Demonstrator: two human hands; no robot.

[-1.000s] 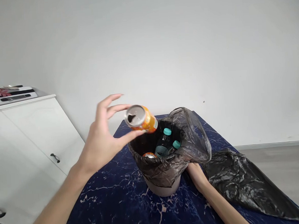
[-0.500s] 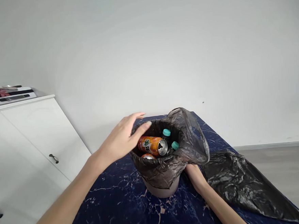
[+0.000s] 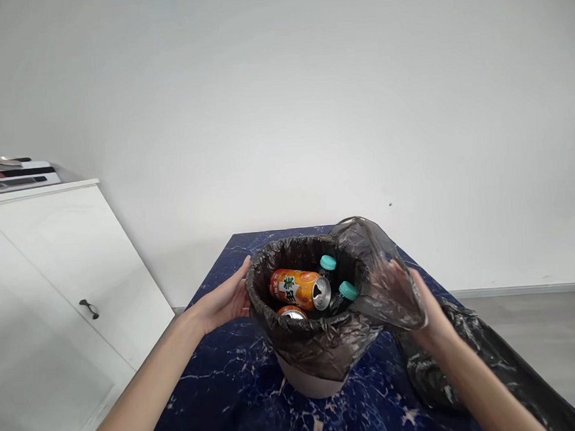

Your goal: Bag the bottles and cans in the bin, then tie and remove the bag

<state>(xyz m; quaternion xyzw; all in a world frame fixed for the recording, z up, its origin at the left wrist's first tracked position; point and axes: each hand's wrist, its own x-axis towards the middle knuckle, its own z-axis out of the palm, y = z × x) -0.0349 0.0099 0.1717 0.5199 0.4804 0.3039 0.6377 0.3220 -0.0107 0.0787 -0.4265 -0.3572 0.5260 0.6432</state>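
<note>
Left forearm (image 3: 151, 376): extended forward from lower left | Left hand (image 3: 225, 304): thumb uppermost, spread from fingers | Right forearm (image 3: 480, 373): extended from lower right | Right hand (image 3: 431, 312): raised, fingers partly obscured, closure indeterminate

Bin (image 3: 309, 379), black bag (image 3: 499, 358) on blue table (image 3: 220, 378)

The bag-lined bin (image 3: 310, 379) holds 2 orange cans (image 3: 298, 289), 2 teal-capped bottles (image 3: 344, 295).

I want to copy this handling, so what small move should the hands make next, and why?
Probably the right hand should gently draw up the loose flap of the dark bin liner: it sticks out past the bin on that side, right at that hand. The left hand is at the opposite rim, and an orange can lies inside.
</note>
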